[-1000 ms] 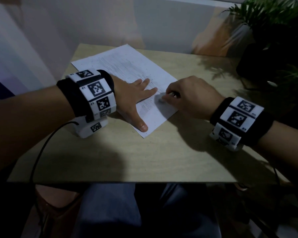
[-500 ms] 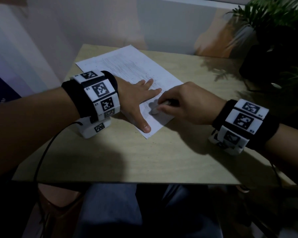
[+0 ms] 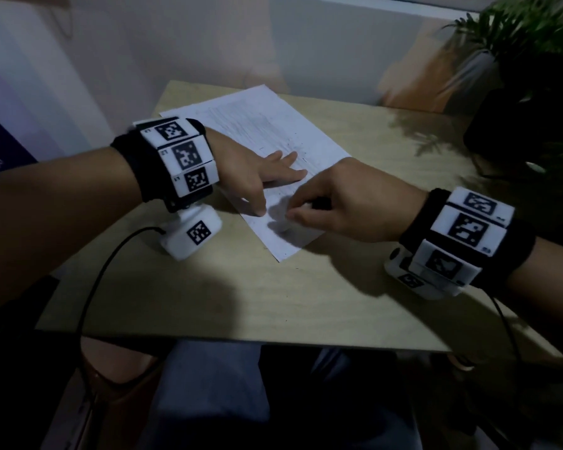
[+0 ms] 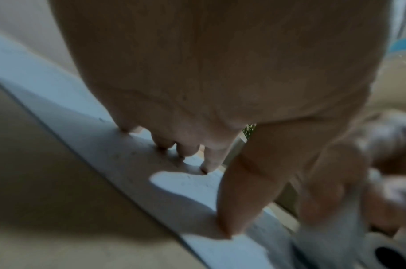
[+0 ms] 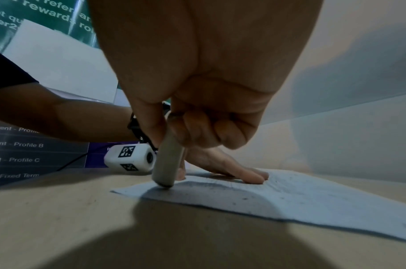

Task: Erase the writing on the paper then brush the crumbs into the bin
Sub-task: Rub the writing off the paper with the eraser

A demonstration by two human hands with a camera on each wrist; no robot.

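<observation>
A white sheet of paper (image 3: 260, 131) with faint pencil lines lies askew on the wooden table (image 3: 273, 303). My left hand (image 3: 260, 180) lies flat on the paper with fingers spread, pressing it down; its fingertips (image 4: 206, 169) touch the sheet (image 4: 186, 183). My right hand (image 3: 335, 206) grips a long white eraser (image 5: 168, 160), whose tip stands on the paper's near corner (image 5: 289, 196) just beside the left thumb. Dark eraser crumbs speck the sheet. No bin is in view.
A dark potted plant (image 3: 517, 76) stands at the table's far right corner. A pale wall (image 3: 306, 43) runs behind the table. A black cable (image 3: 91, 287) hangs from my left wrist over the table's front edge. My legs show below the table.
My right hand has slid the eraser down and leftward along the paper toward its near corner, close to the left thumb. The left hand has stayed pressed on the sheet.
</observation>
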